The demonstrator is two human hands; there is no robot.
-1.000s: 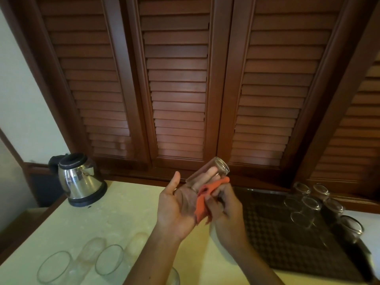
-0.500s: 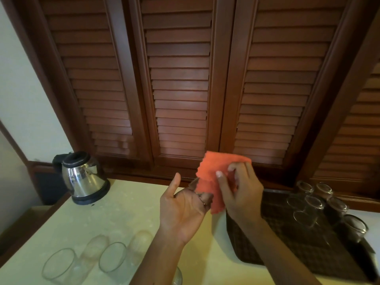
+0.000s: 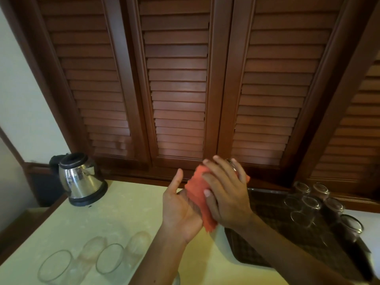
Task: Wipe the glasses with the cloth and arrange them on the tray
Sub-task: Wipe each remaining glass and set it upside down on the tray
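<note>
Dark brown louvred wooden doors (image 3: 181, 83) fill the far wall behind everything. Below them lies the pale yellow-cream bench (image 3: 115, 214). On its right part sits the dark rectangular tray with a woven-pattern liner (image 3: 273, 239), and at the tray's far right corner a cluster of clear upturned drinking glasses (image 3: 310, 204) stands close together. At the far left of the bench is a polished steel electric kettle with a black lid and base (image 3: 81, 178). Near the left edge, two clear glasses lying on their sides (image 3: 92, 262) rest side by side, their mouths toward the camera.

In the middle, raised above the bench, the left hand (image 3: 181, 210) is palm up with its thumb standing free; its fingers are hidden beneath the cloth, so how far they curl cannot be told. The right hand (image 3: 226, 192) lies on top, fingers spread and bent over the orange-red wiping cloth (image 3: 197, 194), pressing it around a clear glass tumbler (image 3: 233, 164), of which only a bit of rim peeks out past the far fingertips.
</note>
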